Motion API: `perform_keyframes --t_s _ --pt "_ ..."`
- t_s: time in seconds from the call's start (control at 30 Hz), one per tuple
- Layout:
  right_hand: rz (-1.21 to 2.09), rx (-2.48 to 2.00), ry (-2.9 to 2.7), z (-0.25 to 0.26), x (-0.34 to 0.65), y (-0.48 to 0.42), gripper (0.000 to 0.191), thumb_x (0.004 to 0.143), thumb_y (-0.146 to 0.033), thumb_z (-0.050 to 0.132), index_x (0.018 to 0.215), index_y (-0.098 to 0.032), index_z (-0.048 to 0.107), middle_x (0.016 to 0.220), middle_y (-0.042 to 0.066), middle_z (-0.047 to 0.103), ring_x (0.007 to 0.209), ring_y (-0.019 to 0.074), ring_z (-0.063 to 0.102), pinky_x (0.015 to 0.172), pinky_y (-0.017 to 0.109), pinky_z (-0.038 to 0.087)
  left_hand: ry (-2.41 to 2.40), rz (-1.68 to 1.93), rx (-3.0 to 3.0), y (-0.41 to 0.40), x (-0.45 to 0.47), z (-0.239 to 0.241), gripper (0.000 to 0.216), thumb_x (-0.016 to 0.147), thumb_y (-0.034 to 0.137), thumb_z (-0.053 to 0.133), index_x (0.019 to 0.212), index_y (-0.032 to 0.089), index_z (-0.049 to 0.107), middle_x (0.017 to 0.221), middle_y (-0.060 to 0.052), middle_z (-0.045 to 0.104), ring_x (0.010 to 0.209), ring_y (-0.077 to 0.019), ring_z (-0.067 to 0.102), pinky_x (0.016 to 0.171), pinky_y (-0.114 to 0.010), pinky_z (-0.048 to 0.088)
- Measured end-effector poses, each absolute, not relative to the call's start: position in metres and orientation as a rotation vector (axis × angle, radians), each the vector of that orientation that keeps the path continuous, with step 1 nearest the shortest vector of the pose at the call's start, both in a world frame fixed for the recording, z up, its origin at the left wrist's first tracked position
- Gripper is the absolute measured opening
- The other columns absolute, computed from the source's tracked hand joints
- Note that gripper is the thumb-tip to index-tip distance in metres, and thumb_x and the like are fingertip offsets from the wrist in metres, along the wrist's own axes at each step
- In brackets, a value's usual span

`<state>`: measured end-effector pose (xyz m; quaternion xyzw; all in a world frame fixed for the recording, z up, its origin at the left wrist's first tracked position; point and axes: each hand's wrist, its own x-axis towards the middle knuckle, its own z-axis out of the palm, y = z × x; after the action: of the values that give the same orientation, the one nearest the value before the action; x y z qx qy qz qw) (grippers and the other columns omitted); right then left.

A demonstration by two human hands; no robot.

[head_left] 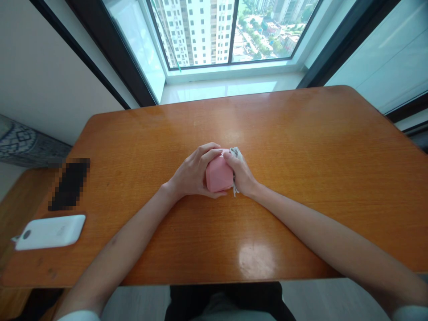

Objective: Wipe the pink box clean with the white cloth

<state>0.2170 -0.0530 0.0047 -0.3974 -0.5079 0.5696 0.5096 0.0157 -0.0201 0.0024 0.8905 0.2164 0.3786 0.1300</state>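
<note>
A small pink box-like object [219,174] sits at the middle of the wooden table [301,147], held between both hands. My left hand [194,171] wraps its left side, fingers curled over the top and thumb underneath. My right hand [242,174] presses against its right side and also pinches a bit of white cloth with loose threads [236,152]. Part of the cloth is hidden behind my right hand.
A white power bank [50,232] lies near the table's front left corner. A dark blurred-out phone-sized thing [69,184] lies just behind it. A large window [227,31] rises beyond the table's far edge. A patterned cushion [23,145] sits at far left.
</note>
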Motion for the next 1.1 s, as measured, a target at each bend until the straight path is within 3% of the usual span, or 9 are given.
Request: perform_keyframes --t_s 0.2,0.33,0.5,0.67,0.77,0.87,1.0,1.1 --pt "1.318 -0.984 -1.263 0.007 0.218 -0.053 0.057 0.095 -0.079 0.068 0.082 -0.024 0.06 0.079 0.0 0.055 0.07 0.0163 0.046 0.062 0.03 0.041 0.626 1.145 2.494 -0.023 0.021 0.006 0.119 0.065 0.073 0.099 0.16 0.029 0.042 0.148 -0.016 0.061 0.136 -0.0405 0.067 0.114 -0.058 0.061" --pt "1.287 -0.987 -1.294 0.006 0.219 -0.054 0.059 0.097 -0.08 0.065 0.079 -0.024 0.059 0.076 0.0 0.054 0.069 0.0168 0.046 0.059 0.03 0.041 0.689 1.121 2.372 -0.026 0.023 0.009 0.108 0.069 0.069 0.097 0.154 0.027 0.047 0.142 -0.015 0.065 0.125 -0.0358 0.072 0.107 -0.051 0.063" --pt "1.312 -1.02 -1.29 0.001 0.22 -0.055 0.057 0.096 -0.08 0.067 0.085 -0.024 0.064 0.078 0.0 0.053 0.069 0.017 0.048 0.058 0.03 0.041 0.789 0.932 2.121 -0.026 0.021 0.01 0.096 0.08 0.079 0.085 0.152 0.027 0.048 0.134 -0.012 0.071 0.101 -0.0275 0.075 0.088 -0.042 0.062" --pt "1.325 -1.004 -1.288 0.0 0.22 -0.056 0.054 0.098 -0.077 0.067 0.089 -0.023 0.066 0.08 0.0 0.054 0.071 0.0165 0.048 0.061 0.03 0.041 0.781 0.915 2.037 -0.026 0.021 0.003 0.096 0.082 0.081 0.082 0.153 0.027 0.047 0.132 -0.011 0.07 0.101 -0.0277 0.073 0.088 -0.042 0.061" --pt "1.342 -0.989 -1.273 0.001 0.219 -0.056 0.054 0.099 -0.076 0.067 0.085 -0.023 0.063 0.079 0.0 0.052 0.07 0.0158 0.047 0.06 0.029 0.041 0.754 0.929 2.008 -0.026 0.021 -0.003 0.099 0.083 0.084 0.08 0.156 0.027 0.044 0.135 -0.012 0.068 0.107 -0.0302 0.073 0.092 -0.045 0.062" --pt "1.361 -0.988 -1.272 0.003 0.219 -0.057 0.055 0.097 -0.076 0.068 0.082 -0.024 0.06 0.078 -0.001 0.05 0.069 0.0158 0.046 0.058 0.029 0.04 0.7 0.961 2.029 -0.025 0.02 -0.007 0.104 0.085 0.083 0.079 0.164 0.03 0.039 0.149 -0.015 0.062 0.125 -0.0356 0.071 0.106 -0.052 0.062" --pt "1.351 -0.974 -1.298 0.006 0.219 -0.057 0.056 0.094 -0.077 0.072 0.08 -0.024 0.059 0.076 -0.001 0.05 0.07 0.0162 0.045 0.058 0.029 0.039 0.579 1.072 2.163 -0.024 0.02 -0.008 0.109 0.089 0.079 0.08 0.172 0.032 0.029 0.175 -0.02 0.041 0.159 -0.043 0.05 0.13 -0.065 0.047" --pt "1.366 -0.974 -1.299 0.006 0.219 -0.056 0.056 0.094 -0.077 0.072 0.08 -0.024 0.059 0.078 -0.001 0.05 0.071 0.0168 0.045 0.06 0.03 0.041 0.503 1.124 2.254 -0.023 0.021 -0.007 0.114 0.088 0.076 0.083 0.175 0.032 0.025 0.179 -0.021 0.035 0.17 -0.0451 0.034 0.137 -0.071 0.037"
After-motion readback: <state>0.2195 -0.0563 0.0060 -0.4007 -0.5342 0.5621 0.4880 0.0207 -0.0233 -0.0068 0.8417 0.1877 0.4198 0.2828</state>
